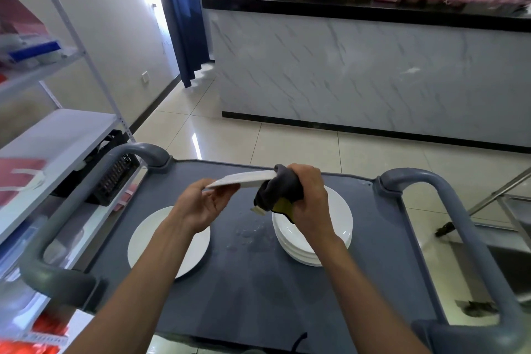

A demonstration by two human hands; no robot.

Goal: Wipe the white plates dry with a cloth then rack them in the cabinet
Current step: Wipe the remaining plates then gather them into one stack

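I hold a white plate nearly edge-on above the grey cart top. My left hand grips its left rim. My right hand clutches a dark grey cloth with a yellow patch, wrapped over the plate's right rim. A single white plate lies flat on the cart at the left, partly under my left forearm. At the right sits a stack of white plates, partly behind my right hand.
Water drops lie on the cart between the plates. Grey cart handles rise on both sides. A white metal shelf unit stands at the left, a marble-fronted counter ahead, a steel frame at the right.
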